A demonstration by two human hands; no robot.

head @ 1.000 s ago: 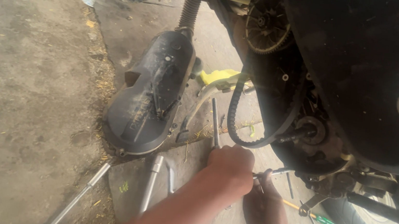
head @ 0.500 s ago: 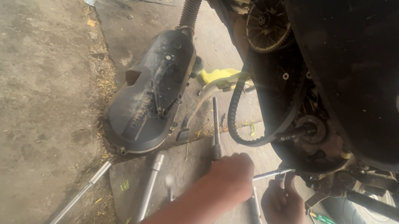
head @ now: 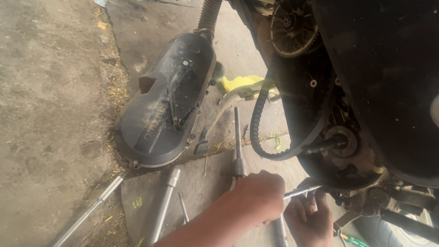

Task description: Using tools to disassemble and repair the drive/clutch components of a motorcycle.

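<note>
— What's in hand?
— The left hand (head: 260,193) is closed around a slim metal tool (head: 303,190) pointed at the scooter's lower engine case (head: 354,174); the right hand (head: 311,219) cups under it, fingers curled.
— And next?
— Likely a steady turn, tip kept seated.

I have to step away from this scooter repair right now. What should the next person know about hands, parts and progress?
Left hand is closed around a slim metal tool aimed at the open engine side. Right hand touches the underside near the tool's tip. The black cover is already off, lying on the concrete. The drive belt hangs loose from the scooter. Socket wrenches lie on the ground. Belt and cover are not yet refitted.
</note>
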